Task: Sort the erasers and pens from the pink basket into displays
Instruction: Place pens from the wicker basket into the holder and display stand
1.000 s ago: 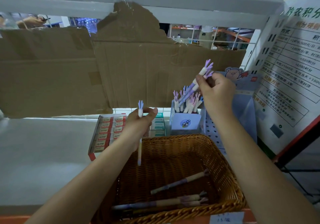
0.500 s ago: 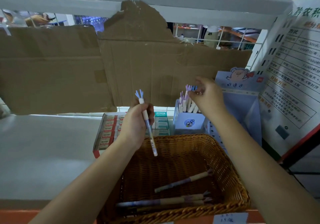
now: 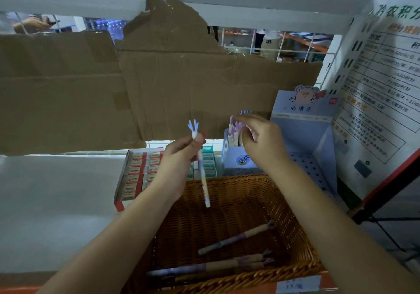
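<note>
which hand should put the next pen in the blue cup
Left, probably: the left hand holds a pen upright near the blue cup; the right hand is blurred, grip unclear.

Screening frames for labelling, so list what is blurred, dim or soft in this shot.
Head view: right hand motion-smeared, its grip unreadable; left hand and its pen sharper; basket interior dim, the pens there in shadow; poster text at the right edge soft.
</note>
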